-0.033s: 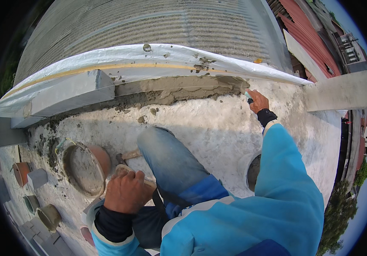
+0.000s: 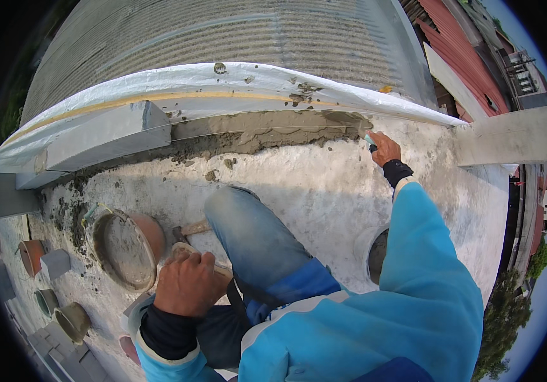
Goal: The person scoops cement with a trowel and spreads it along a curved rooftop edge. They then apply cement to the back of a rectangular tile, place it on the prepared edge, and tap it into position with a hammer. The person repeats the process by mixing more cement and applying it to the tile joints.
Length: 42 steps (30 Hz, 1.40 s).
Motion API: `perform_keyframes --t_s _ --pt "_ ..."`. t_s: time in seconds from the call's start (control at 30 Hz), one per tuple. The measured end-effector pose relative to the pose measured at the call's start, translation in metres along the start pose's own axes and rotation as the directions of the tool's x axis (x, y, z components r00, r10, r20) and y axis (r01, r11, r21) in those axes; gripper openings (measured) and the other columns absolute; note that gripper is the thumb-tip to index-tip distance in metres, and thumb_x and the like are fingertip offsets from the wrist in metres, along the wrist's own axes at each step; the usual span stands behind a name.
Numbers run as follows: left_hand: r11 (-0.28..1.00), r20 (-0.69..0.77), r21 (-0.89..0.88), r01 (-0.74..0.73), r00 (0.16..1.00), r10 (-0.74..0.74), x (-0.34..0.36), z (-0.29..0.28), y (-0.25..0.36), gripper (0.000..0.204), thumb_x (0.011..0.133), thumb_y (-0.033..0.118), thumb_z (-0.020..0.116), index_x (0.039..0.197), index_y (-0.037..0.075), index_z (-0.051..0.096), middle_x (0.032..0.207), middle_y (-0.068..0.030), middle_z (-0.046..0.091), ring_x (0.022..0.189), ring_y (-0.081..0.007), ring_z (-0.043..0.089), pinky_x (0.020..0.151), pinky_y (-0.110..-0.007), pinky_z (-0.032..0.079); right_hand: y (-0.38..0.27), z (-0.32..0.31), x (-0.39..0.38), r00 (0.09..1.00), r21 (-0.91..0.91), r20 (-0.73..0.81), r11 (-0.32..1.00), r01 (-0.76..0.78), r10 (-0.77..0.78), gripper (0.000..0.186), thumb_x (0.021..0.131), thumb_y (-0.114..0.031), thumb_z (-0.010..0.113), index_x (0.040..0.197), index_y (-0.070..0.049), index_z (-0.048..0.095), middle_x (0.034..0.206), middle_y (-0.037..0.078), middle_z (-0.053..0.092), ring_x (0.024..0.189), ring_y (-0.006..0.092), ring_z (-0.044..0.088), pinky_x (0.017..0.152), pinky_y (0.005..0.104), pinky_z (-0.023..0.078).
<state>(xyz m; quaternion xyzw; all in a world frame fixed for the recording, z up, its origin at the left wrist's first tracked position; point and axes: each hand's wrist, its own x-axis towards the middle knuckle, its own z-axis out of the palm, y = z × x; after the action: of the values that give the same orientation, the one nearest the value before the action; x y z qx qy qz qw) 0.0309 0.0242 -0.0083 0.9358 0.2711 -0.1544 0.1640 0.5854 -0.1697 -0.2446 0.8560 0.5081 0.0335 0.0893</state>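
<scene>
My right hand [image 2: 386,150] is closed round the pale green handle of a trowel [image 2: 369,139], at the right end of a strip of wet grey mortar [image 2: 254,130]. The trowel's blade blends into the mortar and is hard to make out. Left of the strip stands a long pale grey block [image 2: 111,137], and a thin string runs along the row. My left hand [image 2: 187,284] is a closed fist near my bent knee. Tan edges of something show beside its fingers, but what it holds, if anything, is hidden.
A hammer [image 2: 194,228] lies by my knee, with a mortar-crusted bucket [image 2: 149,239] to its left. Another round container [image 2: 377,254] sits beside my right sleeve. White sheeting [image 2: 248,75] borders a corrugated roof [image 2: 222,38]. A concrete post [image 2: 509,137] stands at right.
</scene>
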Motion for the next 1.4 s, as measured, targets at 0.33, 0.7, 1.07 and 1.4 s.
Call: perform_keyframes --t_s 0.33,0.7,1.07,1.4 --pt "1.0 -0.061 0.011 -0.014 0.998 0.015 -0.004 0.001 -0.001 0.024 0.08 0.027 0.07 0.078 0.004 0.065 0.076 -0.0134 0.069 0.079 -0.0327 0.071 0.072 -0.045 0.059 0.011 -0.002 0.0 0.998 0.045 0.013 0.997 -0.063 0.062 0.061 0.081 -0.006 0.062 0.14 -0.025 0.061 0.132 0.014 0.065 0.113 0.0357 0.066 0.093 0.0473 0.055" --pt "1.0 0.028 0.023 0.011 1.0 -0.012 0.001 -0.003 0.001 0.025 0.083 0.028 0.069 0.085 0.004 0.066 0.082 -0.0139 0.07 0.081 -0.0325 0.072 0.076 -0.044 0.057 -0.037 0.003 0.013 1.0 0.194 0.021 0.981 -0.023 0.019 0.07 0.077 -0.008 0.065 0.143 -0.032 0.059 0.139 0.015 0.063 0.12 0.0352 0.065 0.098 0.0445 0.055" --pt "1.0 -0.012 -0.001 -0.023 1.0 0.023 -0.001 -0.003 -0.003 0.028 0.081 0.031 0.072 0.081 0.004 0.066 0.08 -0.0151 0.071 0.082 -0.0321 0.072 0.072 -0.044 0.058 -0.139 0.002 0.037 0.969 0.212 -0.08 0.946 0.245 -0.233 0.065 0.08 -0.007 0.064 0.142 -0.024 0.056 0.116 0.007 0.061 0.105 0.0315 0.062 0.083 0.0463 0.052" --pt "0.999 0.017 -0.028 0.024 1.0 -0.024 -0.014 -0.006 -0.006 0.026 0.082 0.029 0.071 0.082 0.004 0.066 0.079 -0.014 0.07 0.083 -0.031 0.072 0.074 -0.045 0.057 -0.046 -0.017 0.007 1.0 -0.021 0.014 1.0 0.008 -0.008 0.062 0.075 -0.003 0.063 0.133 -0.022 0.063 0.114 0.009 0.067 0.104 0.0298 0.064 0.086 0.0426 0.052"
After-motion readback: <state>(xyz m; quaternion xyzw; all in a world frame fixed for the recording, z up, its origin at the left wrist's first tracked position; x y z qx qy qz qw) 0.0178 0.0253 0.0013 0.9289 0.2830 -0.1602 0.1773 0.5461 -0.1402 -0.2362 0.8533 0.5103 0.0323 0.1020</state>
